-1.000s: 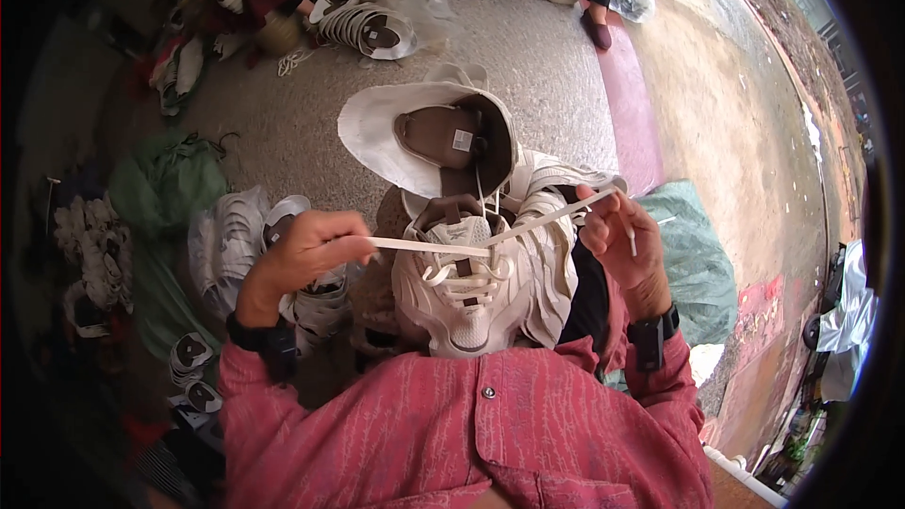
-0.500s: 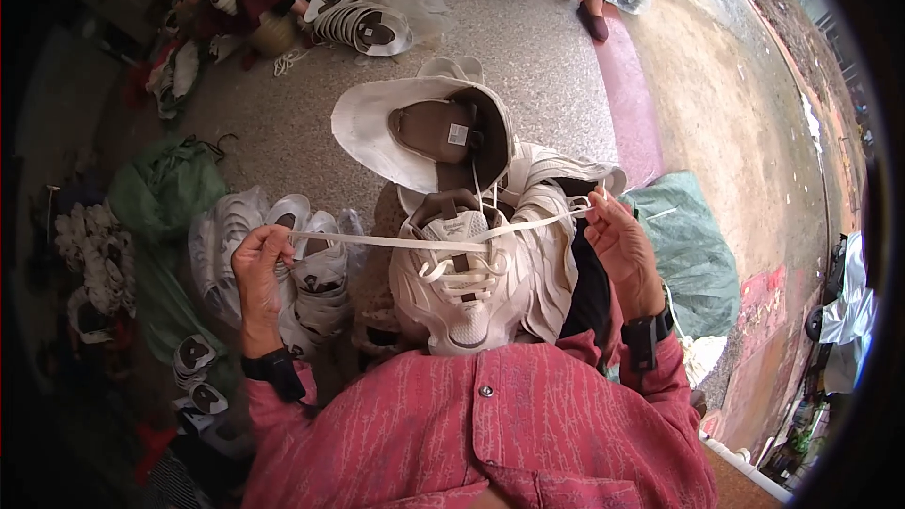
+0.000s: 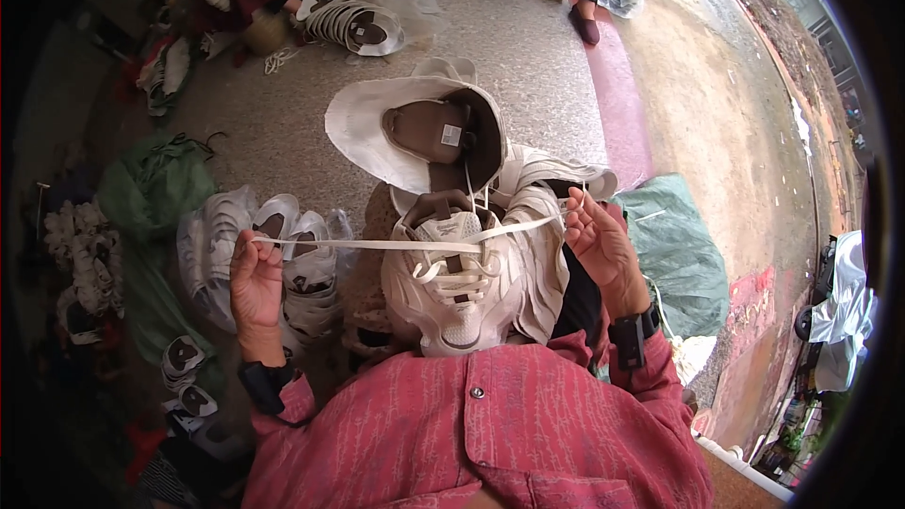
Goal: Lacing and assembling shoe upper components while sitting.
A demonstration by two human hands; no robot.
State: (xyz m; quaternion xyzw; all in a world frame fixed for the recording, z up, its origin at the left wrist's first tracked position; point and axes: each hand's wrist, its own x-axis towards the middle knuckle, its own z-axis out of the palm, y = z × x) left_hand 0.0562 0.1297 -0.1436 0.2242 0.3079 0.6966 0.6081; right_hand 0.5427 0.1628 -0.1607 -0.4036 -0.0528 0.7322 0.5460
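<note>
A cream shoe upper [image 3: 460,316] is upright in front of my chest, its toe toward me. A flat white shoelace [image 3: 377,245] runs through its eyelets and stretches out to both sides, crossing above the tongue. At the left, my left hand [image 3: 256,292] is closed on one lace end, fingers curled. My right hand [image 3: 605,250] pinches the other end, its fingertips raised beside the stacked uppers. Just beyond the laced upper, a wide-open upper [image 3: 368,127] shows a brown lining. More nested cream uppers [image 3: 542,264] press against the right side.
Stacked shoe uppers [image 3: 311,269] and a green sack [image 3: 156,188] stand at left. Another green sack [image 3: 683,254] is at right. Across the speckled floor [image 3: 528,66] lie more uppers [image 3: 353,28], near two other people, one with a dark shoe [image 3: 584,26].
My left hand has moved outward to the left and turned, drawing its lace end with it. My right hand has shifted slightly inward. The whole view has slid a little left.
</note>
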